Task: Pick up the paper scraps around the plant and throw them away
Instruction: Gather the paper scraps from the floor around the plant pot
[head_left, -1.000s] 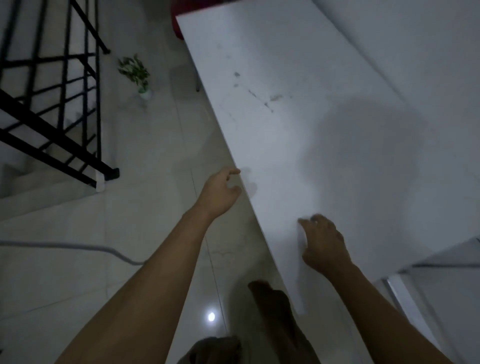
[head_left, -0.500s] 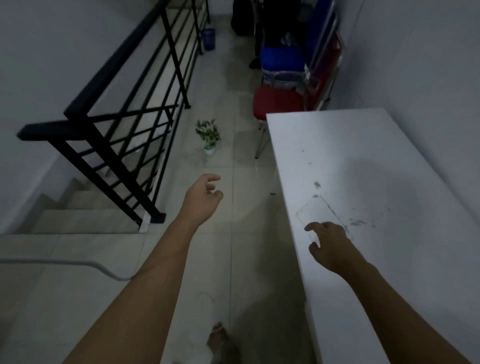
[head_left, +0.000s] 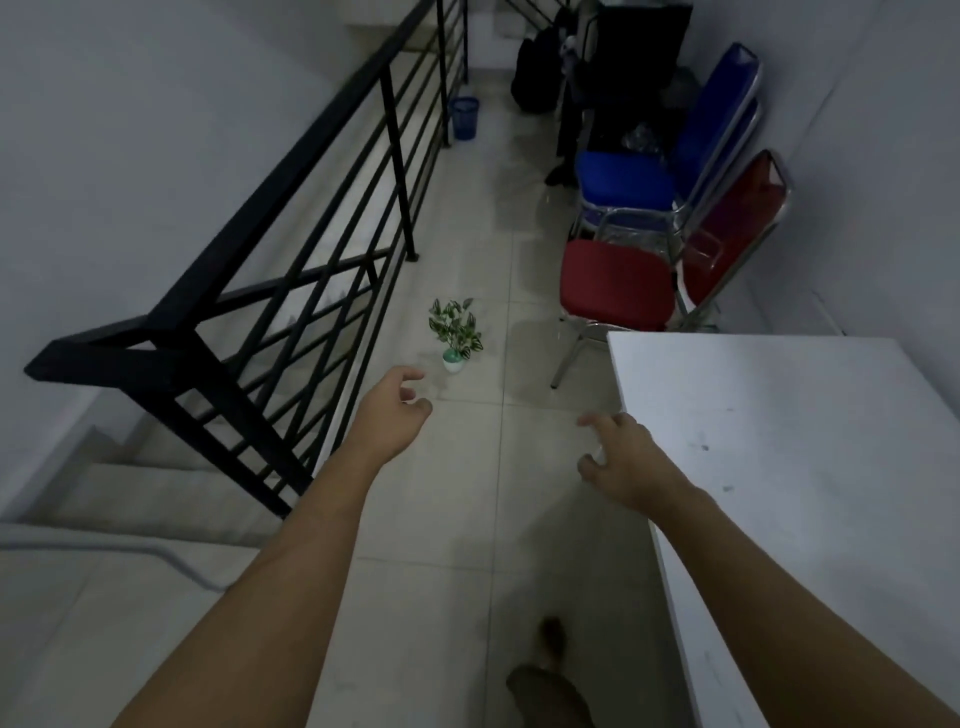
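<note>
Both the left hand (head_left: 390, 410) and right hand (head_left: 621, 457) hang loosely spread and empty, well short of the plant (head_left: 455, 332) on the floor, where no scraps show clearly; being paper, they'd likely need a light fingertip pinch.

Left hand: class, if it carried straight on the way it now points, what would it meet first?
Probably the small potted plant on the floor, just ahead of the left hand. Nothing shows in between, though one view leaves depth unclear; the hand may be well above it.

white table (head_left: 810, 441), stacked chairs (head_left: 623, 234), black railing (head_left: 249, 291)
</note>
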